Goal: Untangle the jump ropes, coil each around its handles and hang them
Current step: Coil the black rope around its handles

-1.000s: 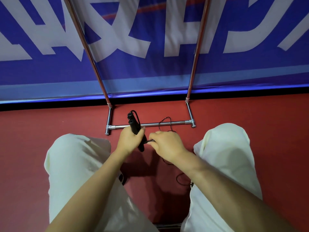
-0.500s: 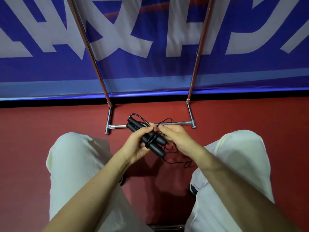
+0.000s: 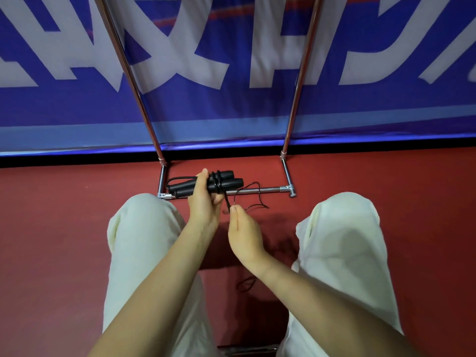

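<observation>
My left hand (image 3: 203,202) grips two black jump-rope handles (image 3: 224,182) held side by side and lying level above the rack's base. A few turns of thin black cord (image 3: 215,182) wrap around both handles near their middle. From the wraps the cord runs down to my right hand (image 3: 243,234), which pinches it between the fingertips just below the handles. Loose cord (image 3: 253,207) trails over the red floor past that hand, and another loop of loose cord (image 3: 246,284) lies between my knees.
A chrome rack stands ahead: its base bar (image 3: 268,189) crosses the floor and two uprights (image 3: 296,99) rise against a blue banner with white lettering. My knees in pale trousers (image 3: 342,243) flank the hands. The floor (image 3: 64,228) is red.
The handles have swung from slanted to level and moved up and to the left. My right hand has dropped below them, drawing the cord down. More turns sit around the handles.
</observation>
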`<state>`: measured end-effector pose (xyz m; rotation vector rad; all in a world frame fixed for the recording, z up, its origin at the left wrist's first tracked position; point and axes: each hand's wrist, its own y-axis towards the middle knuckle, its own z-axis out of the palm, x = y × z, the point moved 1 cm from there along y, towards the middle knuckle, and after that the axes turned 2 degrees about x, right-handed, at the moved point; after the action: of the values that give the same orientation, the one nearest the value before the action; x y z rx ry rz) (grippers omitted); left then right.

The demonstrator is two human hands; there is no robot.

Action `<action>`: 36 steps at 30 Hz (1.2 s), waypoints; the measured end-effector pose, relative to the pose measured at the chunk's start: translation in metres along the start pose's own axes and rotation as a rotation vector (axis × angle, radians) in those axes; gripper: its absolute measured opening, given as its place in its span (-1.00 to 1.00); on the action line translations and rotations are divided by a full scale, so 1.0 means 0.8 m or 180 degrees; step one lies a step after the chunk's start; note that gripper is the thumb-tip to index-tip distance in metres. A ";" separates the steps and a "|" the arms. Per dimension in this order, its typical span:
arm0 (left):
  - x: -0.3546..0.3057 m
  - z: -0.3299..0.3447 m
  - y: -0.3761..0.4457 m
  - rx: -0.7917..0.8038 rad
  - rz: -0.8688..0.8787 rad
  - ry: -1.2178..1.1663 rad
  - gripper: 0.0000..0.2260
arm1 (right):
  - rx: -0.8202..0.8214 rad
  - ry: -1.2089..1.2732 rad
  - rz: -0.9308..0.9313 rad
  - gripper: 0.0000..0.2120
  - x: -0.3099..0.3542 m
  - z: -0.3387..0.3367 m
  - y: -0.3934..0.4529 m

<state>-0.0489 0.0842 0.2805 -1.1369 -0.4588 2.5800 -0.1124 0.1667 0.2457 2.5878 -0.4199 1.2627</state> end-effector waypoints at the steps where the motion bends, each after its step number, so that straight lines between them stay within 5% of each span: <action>1: -0.001 -0.001 0.003 -0.0127 0.0022 0.0022 -0.74 | 0.0054 -0.0001 -0.0018 -0.67 0.002 -0.001 0.003; 9: -0.001 -0.005 0.013 -0.0347 0.0042 -0.0175 -0.71 | 0.0075 -0.0999 -0.0006 -0.68 -0.005 -0.010 0.013; 11: 0.006 -0.006 0.006 -0.0416 0.0101 0.0093 -0.69 | 0.0503 -0.0565 0.0275 -0.74 -0.009 -0.002 0.015; 13: 0.014 -0.004 -0.001 -0.0522 0.0195 0.0469 -0.69 | 0.1051 -0.0011 0.0710 -0.74 -0.006 0.001 0.015; 17: 0.020 -0.002 -0.005 -0.0368 0.0402 0.1233 -0.76 | 0.1268 0.0175 0.0886 -0.63 0.002 -0.016 0.018; 21: 0.016 -0.013 -0.006 0.0084 0.1136 0.3104 -0.80 | 0.1443 -0.0740 0.0558 -0.64 0.005 -0.046 0.018; 25: 0.022 -0.031 -0.004 0.0514 0.1399 0.4048 -0.67 | 0.1713 -0.1622 -0.0187 -0.74 0.011 -0.054 0.008; 29: 0.030 -0.051 -0.001 0.0700 0.1134 0.4524 -0.67 | 0.2077 -0.1951 -0.0606 -0.73 0.008 -0.053 0.007; 36: 0.017 -0.065 0.013 0.0533 0.0004 0.4164 -0.74 | 0.1445 -0.1665 -0.1106 -0.74 0.003 -0.068 0.027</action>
<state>-0.0205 0.0890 0.2342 -2.3103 0.0832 1.3134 -0.1583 0.1644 0.2819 3.1776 0.2693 0.6041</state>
